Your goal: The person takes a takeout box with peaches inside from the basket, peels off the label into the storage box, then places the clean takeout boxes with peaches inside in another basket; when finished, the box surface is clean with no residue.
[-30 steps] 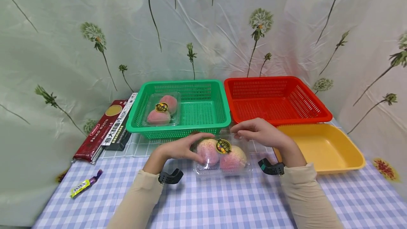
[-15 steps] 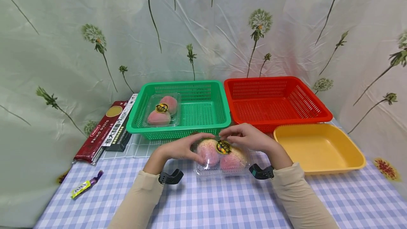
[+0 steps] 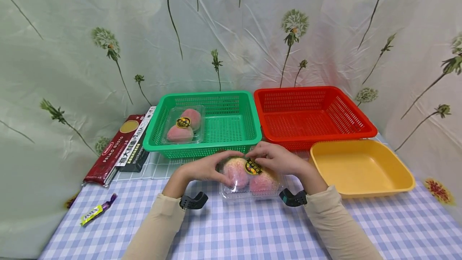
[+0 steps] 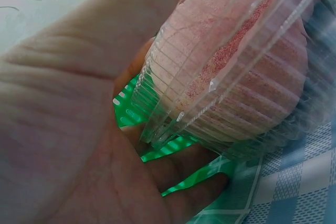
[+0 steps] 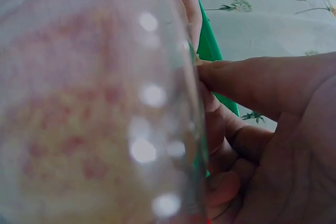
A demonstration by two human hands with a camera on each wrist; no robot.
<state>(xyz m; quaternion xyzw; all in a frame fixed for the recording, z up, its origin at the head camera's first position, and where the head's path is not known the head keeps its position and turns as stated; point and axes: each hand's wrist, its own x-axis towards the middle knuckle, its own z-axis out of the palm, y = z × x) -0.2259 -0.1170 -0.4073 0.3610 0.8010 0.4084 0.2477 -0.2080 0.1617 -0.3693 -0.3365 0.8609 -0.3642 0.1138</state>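
Holding a clear peach box (image 3: 252, 179), another lies in the green basket (image 3: 249, 131)

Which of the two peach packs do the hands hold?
The near peach pack, on the checked tablecloth in front of the green basket. The left hand and right hand both grip it. The other peach pack lies untouched inside that basket.

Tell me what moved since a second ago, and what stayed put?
The right hand slid left, from just beside the clear box of peaches onto its top, and its fingers now curl over it by the sticker. The left hand kept gripping the box's left end. The box stayed on the checked cloth, and the green basket with its own peach pack stayed too.
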